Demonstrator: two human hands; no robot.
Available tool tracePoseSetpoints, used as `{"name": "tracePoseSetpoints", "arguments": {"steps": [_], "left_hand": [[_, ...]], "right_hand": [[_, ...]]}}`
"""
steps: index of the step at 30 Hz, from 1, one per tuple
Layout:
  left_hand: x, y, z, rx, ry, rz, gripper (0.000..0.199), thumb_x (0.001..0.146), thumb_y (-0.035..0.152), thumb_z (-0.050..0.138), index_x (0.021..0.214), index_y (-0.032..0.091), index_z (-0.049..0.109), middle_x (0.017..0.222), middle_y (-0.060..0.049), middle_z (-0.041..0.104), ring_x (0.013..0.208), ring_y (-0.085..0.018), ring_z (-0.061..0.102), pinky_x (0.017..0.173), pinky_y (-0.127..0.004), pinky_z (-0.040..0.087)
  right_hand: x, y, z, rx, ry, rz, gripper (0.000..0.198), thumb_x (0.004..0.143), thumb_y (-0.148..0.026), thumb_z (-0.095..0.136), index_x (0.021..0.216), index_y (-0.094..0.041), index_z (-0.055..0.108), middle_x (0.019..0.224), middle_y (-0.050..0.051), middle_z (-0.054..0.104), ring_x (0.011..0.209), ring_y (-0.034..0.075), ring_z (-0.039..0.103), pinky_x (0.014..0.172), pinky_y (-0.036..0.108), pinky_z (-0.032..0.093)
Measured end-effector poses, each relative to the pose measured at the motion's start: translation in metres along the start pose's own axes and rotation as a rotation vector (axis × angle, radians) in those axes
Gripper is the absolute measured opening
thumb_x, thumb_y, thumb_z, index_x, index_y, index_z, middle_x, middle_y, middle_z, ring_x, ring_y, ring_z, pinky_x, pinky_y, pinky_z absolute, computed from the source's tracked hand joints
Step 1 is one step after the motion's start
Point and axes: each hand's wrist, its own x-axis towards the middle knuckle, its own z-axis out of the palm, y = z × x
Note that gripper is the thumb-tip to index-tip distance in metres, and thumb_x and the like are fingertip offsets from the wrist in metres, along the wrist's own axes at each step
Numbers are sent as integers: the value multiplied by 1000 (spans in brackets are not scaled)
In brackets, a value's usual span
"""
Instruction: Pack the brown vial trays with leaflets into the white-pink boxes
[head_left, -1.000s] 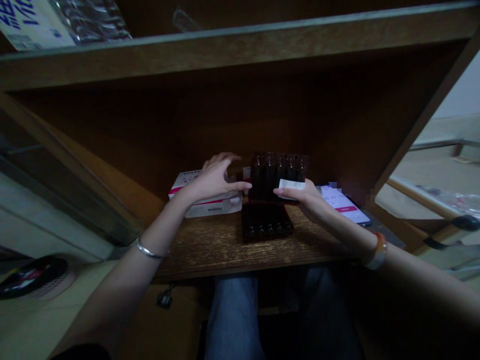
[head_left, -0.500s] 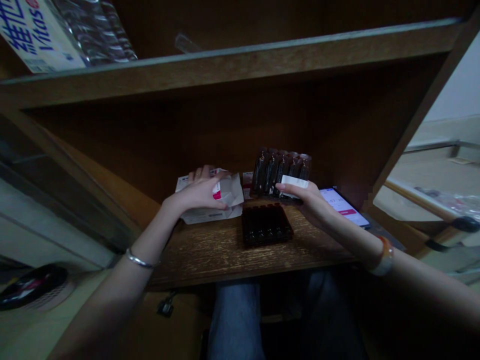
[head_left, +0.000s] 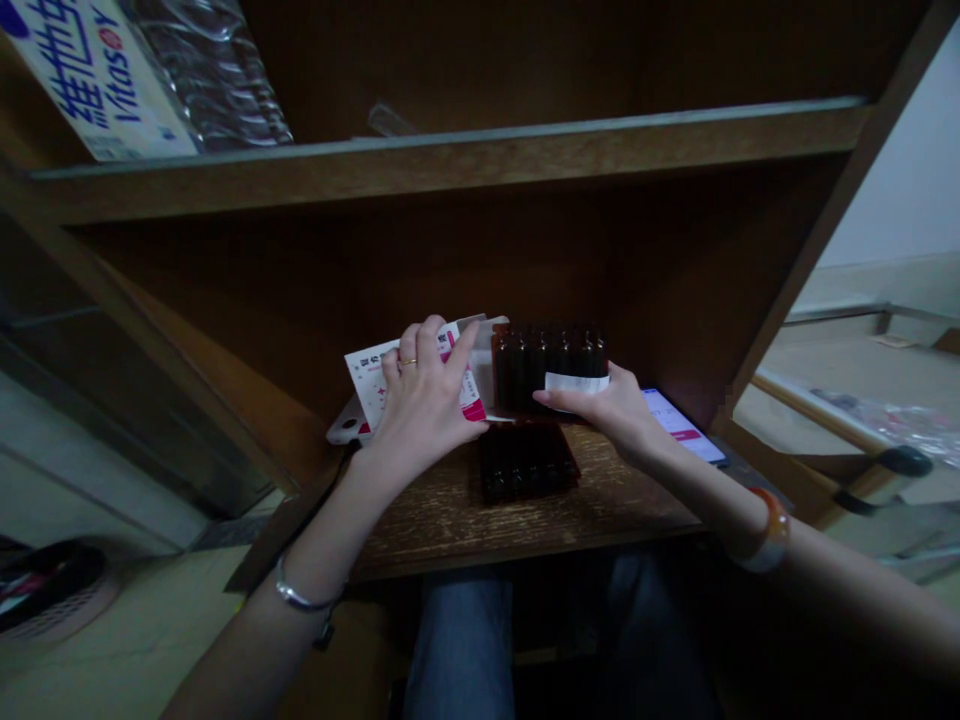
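Note:
My left hand [head_left: 424, 395] is closed around a white and pink medicine box [head_left: 375, 383], tilted above the shelf, its open end facing right. In my right hand [head_left: 600, 405] is a tray of dark brown vials [head_left: 546, 350] standing side by side, with a white label [head_left: 576, 382] beside my thumb. The tray's left edge meets the box's open flaps; whether any of it is inside I cannot tell. Below both hands, a second dark brown vial tray [head_left: 529, 465] lies flat on the wooden shelf [head_left: 465, 530].
A lit phone [head_left: 682, 428] lies on the shelf right of my right forearm. On the upper shelf stand a Vitasoy carton [head_left: 112, 90] and clear plastic bottles [head_left: 217, 80]. A round basket [head_left: 56, 590] is on the floor at left. Cabinet walls enclose both sides.
My left hand has lifted and tilted the box, its printed face now showing. My right hand has brought the vial tray left and slightly down, up to the box's open end. The view has shifted slightly.

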Motion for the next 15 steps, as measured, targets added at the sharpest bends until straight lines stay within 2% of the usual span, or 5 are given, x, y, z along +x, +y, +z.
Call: {"name": "tracePoseSetpoints", "arguments": {"steps": [4,8,15], "left_hand": [[-1,3,-2,15,-15,31,97,71,45,79,152,17,33,155,-24,32,140,-48,30,109,-59,29],[-5,3,-3,31,-9,48,96,73,43,78,153,17,32,154,-24,33,141,-46,31,110,-58,28],[-20,5,10,64,36,147,91,74,38,78,151,13,35,150,-25,38,140,-44,34,110,-53,29]], "right_hand": [[-4,-11,1,-83,-9,30,54,45,-34,94,90,-15,70,95,11,78,93,33,73,86,49,58],[-5,-13,2,-73,-48,42,52,46,-31,93,90,-16,70,96,10,79,93,31,74,88,47,59],[-10,-9,8,-144,-71,20,54,44,-29,92,90,-15,68,94,9,78,93,30,73,82,45,60]]}}
